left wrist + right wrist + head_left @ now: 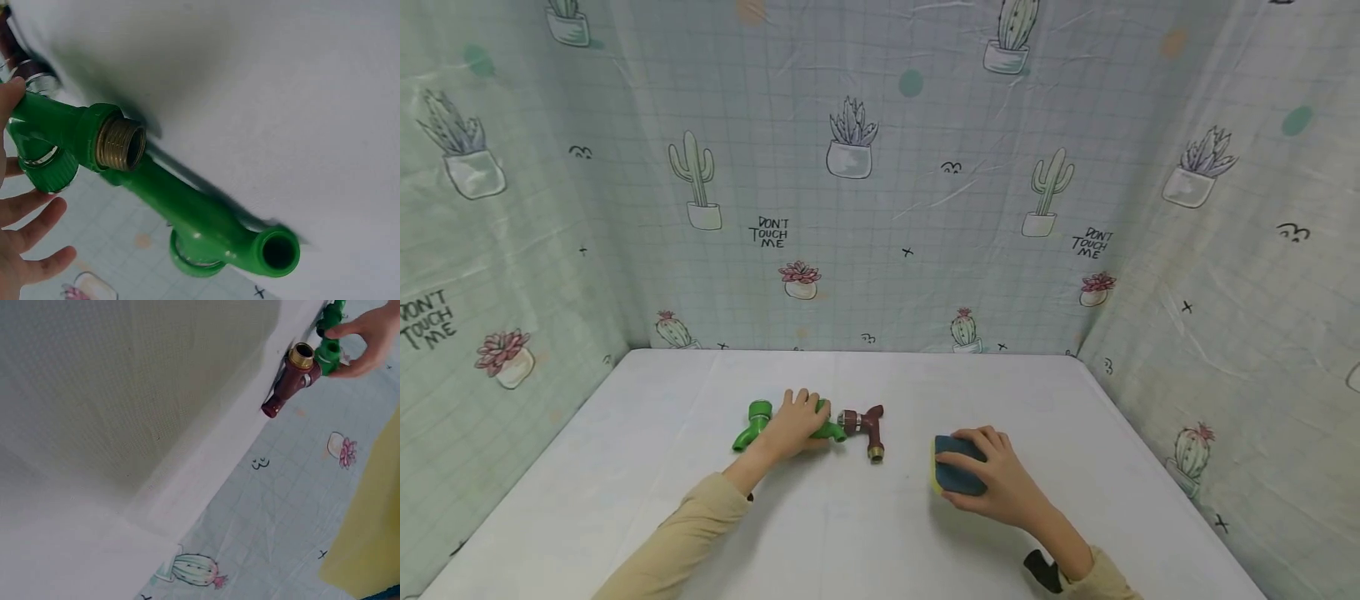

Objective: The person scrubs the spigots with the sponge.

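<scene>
My left hand grips a green plastic tap, thumb on one side and fingers on the other. In the left wrist view this tap's brass threaded end points away from the palm. A second green tap lies on the table just left of that hand. To the right of the held tap lies a maroon tap with a brass end. My right hand holds a sponge, dark blue on one face and yellow on the other. Its yellow side fills the right wrist view's lower right.
The white table bears all the taps. A cactus-printed curtain stands behind it and along both sides. A black band shows under the right wrist.
</scene>
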Demonstrator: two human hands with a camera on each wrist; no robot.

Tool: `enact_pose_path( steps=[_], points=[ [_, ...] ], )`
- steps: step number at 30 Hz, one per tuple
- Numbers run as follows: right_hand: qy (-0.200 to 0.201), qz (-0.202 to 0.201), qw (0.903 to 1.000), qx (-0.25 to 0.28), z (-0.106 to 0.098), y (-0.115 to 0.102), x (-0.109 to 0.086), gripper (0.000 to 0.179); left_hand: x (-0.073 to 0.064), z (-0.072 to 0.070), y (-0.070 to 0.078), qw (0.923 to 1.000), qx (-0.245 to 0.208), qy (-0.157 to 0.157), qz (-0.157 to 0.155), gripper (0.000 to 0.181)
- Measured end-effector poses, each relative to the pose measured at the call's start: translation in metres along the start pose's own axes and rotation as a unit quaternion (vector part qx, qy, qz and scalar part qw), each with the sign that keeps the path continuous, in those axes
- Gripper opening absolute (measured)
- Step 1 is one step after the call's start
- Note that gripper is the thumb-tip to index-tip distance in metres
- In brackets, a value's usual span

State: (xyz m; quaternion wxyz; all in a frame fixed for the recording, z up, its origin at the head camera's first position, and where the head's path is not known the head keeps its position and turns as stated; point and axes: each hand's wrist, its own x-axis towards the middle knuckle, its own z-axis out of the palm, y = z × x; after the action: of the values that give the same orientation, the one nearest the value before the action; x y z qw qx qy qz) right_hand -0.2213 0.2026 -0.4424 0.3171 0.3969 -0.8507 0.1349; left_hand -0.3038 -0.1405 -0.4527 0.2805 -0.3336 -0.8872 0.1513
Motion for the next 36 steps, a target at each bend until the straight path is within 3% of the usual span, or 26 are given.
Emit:
enact_pose_path(
  steps=[3,5,7,8,10,12,17,18,22,23,25,26,28,32,36],
  points=[
    [0.000,0.007,1.0000,0.003,0.000,0.000,-0.001,0.041,0.000,-0.012,-0.001,0.9981,-0.051,0.027,-0.019,0.055],
    [0.000,0.009,0.9999,0.005,0.000,-0.001,-0.001,0.041,0.001,-0.020,-0.002,0.9914,-0.118,0.033,-0.046,0.056],
    [0.000,0.011,0.9999,0.007,0.000,-0.001,-0.001,0.042,0.001,-0.030,-0.001,0.9744,-0.207,0.037,-0.079,0.058],
    [0.001,0.012,0.9999,0.008,0.000,-0.001,-0.001,0.042,0.001,-0.034,0.000,0.9600,-0.261,0.036,-0.095,0.059],
    [0.005,0.014,0.9998,0.014,0.001,-0.002,0.000,0.042,0.001,-0.043,0.002,0.9216,-0.368,0.037,-0.118,0.060],
    [0.005,0.019,0.9996,0.021,0.001,-0.003,0.002,0.043,0.003,-0.051,0.005,0.8774,-0.460,0.035,-0.133,0.060],
    [0.010,0.032,0.9981,0.052,-0.001,-0.010,0.014,0.044,0.005,-0.064,0.014,0.7679,-0.624,-0.006,-0.147,0.064],
    [0.014,0.033,0.9975,0.060,0.000,-0.011,0.017,0.044,0.005,-0.065,0.016,0.7421,-0.655,-0.015,-0.144,0.064],
    [0.032,0.041,0.9943,0.094,0.001,-0.019,0.029,0.044,0.007,-0.070,0.025,0.6158,-0.778,-0.047,-0.115,0.066],
    [0.036,0.044,0.9932,0.101,0.000,-0.021,0.032,0.044,0.008,-0.072,0.028,0.5881,-0.800,-0.052,-0.108,0.067],
    [0.047,0.050,0.9910,0.115,0.001,-0.025,0.036,0.044,0.010,-0.074,0.035,0.5455,-0.830,-0.058,-0.100,0.070],
    [0.052,0.054,0.9897,0.122,0.001,-0.027,0.038,0.044,0.010,-0.076,0.038,0.5316,-0.839,-0.055,-0.098,0.071],
    [0.061,0.057,0.9875,0.134,0.001,-0.030,0.042,0.045,0.012,-0.079,0.044,0.5135,-0.852,-0.049,-0.093,0.072],
    [0.066,0.062,0.9846,0.150,0.002,-0.033,0.046,0.046,0.014,-0.081,0.052,0.4898,-0.866,-0.040,-0.096,0.075],
    [0.061,0.061,0.9853,0.147,0.001,-0.033,0.046,0.046,0.012,-0.079,0.050,0.4548,-0.884,-0.061,-0.091,0.071]
  ],
)
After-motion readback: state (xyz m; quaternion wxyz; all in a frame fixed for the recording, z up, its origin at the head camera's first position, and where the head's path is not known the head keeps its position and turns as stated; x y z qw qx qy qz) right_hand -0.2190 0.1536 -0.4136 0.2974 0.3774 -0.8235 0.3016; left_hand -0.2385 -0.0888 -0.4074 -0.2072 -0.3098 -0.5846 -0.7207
